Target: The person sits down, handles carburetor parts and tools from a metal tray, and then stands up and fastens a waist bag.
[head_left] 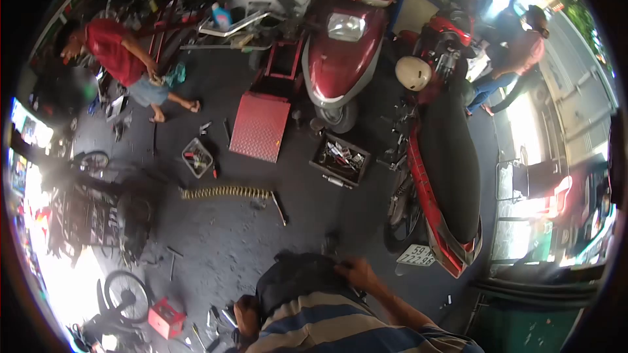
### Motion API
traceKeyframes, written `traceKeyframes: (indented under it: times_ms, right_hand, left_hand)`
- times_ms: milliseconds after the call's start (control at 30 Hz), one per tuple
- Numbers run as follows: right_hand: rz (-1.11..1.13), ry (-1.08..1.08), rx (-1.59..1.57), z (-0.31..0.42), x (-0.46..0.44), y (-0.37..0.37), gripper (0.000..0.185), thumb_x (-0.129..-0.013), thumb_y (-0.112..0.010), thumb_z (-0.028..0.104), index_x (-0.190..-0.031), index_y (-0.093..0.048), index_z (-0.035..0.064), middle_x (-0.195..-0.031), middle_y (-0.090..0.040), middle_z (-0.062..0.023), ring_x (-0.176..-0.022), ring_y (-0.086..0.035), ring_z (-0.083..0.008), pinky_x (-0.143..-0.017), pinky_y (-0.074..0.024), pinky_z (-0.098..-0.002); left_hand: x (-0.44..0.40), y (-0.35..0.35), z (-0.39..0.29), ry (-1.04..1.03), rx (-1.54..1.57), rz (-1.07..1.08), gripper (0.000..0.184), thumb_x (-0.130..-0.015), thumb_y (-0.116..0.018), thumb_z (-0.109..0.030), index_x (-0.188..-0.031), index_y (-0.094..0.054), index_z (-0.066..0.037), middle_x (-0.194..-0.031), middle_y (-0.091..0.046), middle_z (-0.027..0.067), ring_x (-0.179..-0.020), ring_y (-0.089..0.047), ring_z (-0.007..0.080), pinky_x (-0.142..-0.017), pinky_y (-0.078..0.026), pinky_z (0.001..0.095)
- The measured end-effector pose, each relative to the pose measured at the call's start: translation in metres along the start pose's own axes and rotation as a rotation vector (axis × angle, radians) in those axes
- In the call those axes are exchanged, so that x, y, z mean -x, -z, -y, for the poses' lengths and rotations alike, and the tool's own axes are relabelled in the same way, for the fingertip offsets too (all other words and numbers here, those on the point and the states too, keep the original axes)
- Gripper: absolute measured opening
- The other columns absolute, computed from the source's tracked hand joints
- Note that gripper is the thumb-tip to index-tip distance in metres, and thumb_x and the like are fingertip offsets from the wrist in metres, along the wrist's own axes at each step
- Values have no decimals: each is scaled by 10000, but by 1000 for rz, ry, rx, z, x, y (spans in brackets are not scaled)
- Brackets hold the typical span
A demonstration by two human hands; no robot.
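Observation:
My left hand (246, 317) is low in the view, beside the dark cloth at my waist, close to metal tools on the floor; its fingers are too dark to read. On the other side, my right hand (358, 274) rests against the edge of the dark shorts (294, 278), its fingers blurred. Whether either hand holds anything cannot be made out. Ahead on the floor lie a coiled yellow hose (226, 192), a tray of tools (197, 158) and a dark box of tools (340, 161).
A red motorbike with a black seat (451, 157) stands at the right. Ahead are a maroon scooter (345, 49) and a red metal ramp (258, 127). A person in red (114, 46) is at the left, another person (523, 52) far right. A red stool (166, 318) sits lower left.

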State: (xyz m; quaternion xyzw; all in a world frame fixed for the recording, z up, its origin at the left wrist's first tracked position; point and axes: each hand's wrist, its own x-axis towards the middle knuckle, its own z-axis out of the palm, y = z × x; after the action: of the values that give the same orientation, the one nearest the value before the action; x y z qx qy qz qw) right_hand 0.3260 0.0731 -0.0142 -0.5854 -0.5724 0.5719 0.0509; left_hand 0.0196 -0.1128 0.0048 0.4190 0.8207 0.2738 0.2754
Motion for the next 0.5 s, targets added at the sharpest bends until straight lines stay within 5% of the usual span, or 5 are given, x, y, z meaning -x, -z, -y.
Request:
traceKeyframes:
  times_ms: [100,133,200,400,500]
  right_hand:
    - [105,40,15,0,-13,13,399,-937,-687,372,-1110,-736,16,-952,-747,-157,-891,-705,-221,-817,-533,-377]
    - [110,171,-4,-8,-23,20,409,-946,-681,382,-1096,-735,4,-913,-742,-135,-850,-694,-200,-788,-531,-364]
    - [134,-104,-41,-11,-48,36,393,-963,-670,378,-1033,-737,-3,-823,-700,-80,-748,-639,-151,-700,-506,-333]
    - [152,-117,42,-45,-121,41,318,-967,-669,324,-894,-696,16,-721,-622,-22,-631,-553,-103,-589,-449,-303]
    - [179,-86,145,-89,-153,36,308,-963,-665,306,-848,-675,20,-693,-606,-20,-596,-547,-109,-562,-436,-310]
  left_hand:
    - [4,-17,75,-541,-517,180,209,-875,-664,-202,-928,-653,0,-778,-633,87,-732,-653,287,-691,-534,446]
    - [-5,-24,98,-165,46,261,224,-874,-663,-184,-1004,-644,-4,-847,-655,133,-767,-656,340,-698,-531,456]
    - [3,-21,98,107,100,307,184,-884,-655,-175,-992,-659,-27,-857,-663,158,-757,-659,358,-669,-528,455]
    - [4,-49,117,58,-80,331,158,-876,-651,-189,-948,-684,-52,-887,-691,194,-784,-683,371,-646,-533,443]
    - [18,-53,89,461,31,260,201,-873,-633,-212,-968,-694,-45,-912,-712,215,-844,-704,377,-684,-551,433]
